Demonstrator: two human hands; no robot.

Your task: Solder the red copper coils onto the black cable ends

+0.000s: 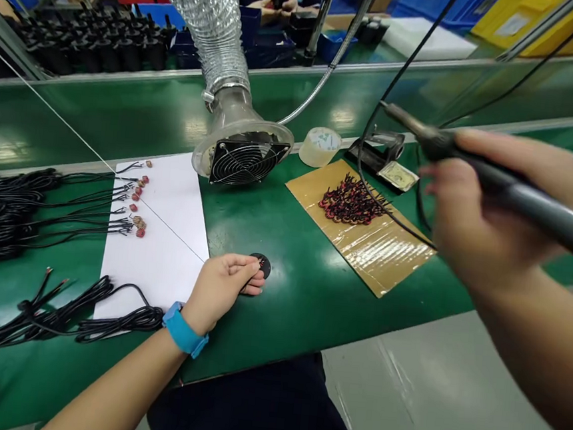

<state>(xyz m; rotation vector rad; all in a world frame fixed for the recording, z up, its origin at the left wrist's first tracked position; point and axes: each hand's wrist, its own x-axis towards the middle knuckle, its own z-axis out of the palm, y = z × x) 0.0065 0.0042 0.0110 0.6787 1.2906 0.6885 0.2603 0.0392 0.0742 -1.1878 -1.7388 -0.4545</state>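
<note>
My right hand (497,213) is raised at the right, wrapped round the dark handle of a soldering iron (424,133) whose tip points up and left. Low over the green bench, my left hand (225,280) is pinched on the stripped end of a black cable (246,286). Its fingertips are at a small black disc (266,267) lying on the bench. A thin pale wire (165,221) runs from the upper left down to this hand. Bundled black cables (127,321) lie beside my wrist, over the lower edge of a white sheet (162,258).
Cables with small reddish parts (134,208) at their ends rest on the sheet. A fan hood (244,154) hangs above the bench. Brown cardboard (377,263) carries a heap of small red-black parts (350,200). Behind stand a tape roll (319,147) and an iron stand with sponge (398,176).
</note>
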